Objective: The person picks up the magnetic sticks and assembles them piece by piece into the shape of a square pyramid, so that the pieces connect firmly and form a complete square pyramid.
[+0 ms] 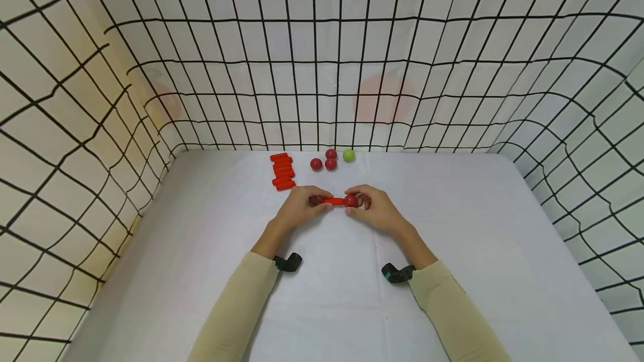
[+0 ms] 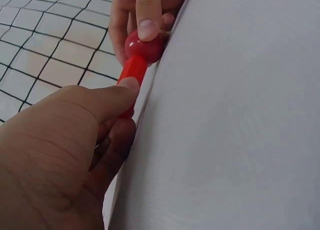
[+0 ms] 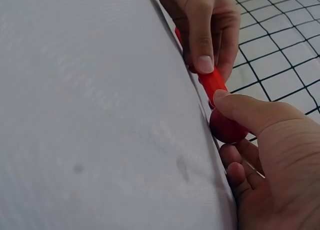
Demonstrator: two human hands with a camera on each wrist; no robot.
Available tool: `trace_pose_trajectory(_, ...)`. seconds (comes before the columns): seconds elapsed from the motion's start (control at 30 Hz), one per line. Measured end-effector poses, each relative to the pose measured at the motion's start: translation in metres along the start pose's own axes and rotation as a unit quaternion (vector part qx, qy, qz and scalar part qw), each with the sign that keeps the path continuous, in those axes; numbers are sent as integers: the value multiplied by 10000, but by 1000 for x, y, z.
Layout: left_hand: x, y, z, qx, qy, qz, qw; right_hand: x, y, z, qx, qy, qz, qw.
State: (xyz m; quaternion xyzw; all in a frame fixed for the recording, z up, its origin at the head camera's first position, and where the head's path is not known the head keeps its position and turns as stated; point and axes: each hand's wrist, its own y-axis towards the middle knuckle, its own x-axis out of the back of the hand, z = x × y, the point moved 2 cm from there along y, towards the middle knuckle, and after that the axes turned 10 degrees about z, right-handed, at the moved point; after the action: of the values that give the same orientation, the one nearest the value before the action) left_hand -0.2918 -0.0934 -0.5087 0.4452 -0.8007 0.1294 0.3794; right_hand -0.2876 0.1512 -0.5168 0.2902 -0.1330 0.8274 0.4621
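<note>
My left hand (image 1: 301,206) pinches a short bright red rod (image 2: 134,69) between thumb and fingers, over the middle of the white table. A glossy dark red ball (image 1: 351,200) is held by my right hand (image 1: 377,210). In the left wrist view the ball (image 2: 143,46) meets the far end of the rod, the two in one line. From the right wrist view, my right thumb lies over where the rod (image 3: 212,85) and ball (image 3: 227,126) come together, so the joint is partly hidden.
Several red rods (image 1: 284,172) lie in a column at the back, left of centre. Beside them sit three dark red balls (image 1: 330,164) and a green ball (image 1: 349,155). A black net (image 1: 342,62) stands around the back and sides of the white-covered table (image 1: 322,306).
</note>
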Motion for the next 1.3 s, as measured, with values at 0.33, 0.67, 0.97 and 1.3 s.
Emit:
trace_pose_trajectory(0.33,0,2,0,204,-108,46,9997,-5,4,-4,130,-208,-211,9995)
trace_pose_trajectory(0.67,7,4,0,426,-188,-146,9988,-3,1,-5,237,-173,-314,9991)
trace_pose_trajectory(0.97,39,-11,16,769,-58,-750,9942,-5,1,-3,131,-20,-308,9994)
trace_pose_trajectory(1.3,63,7,24,730,364,-687,9943,-5,-1,-2,133,-57,-321,9994)
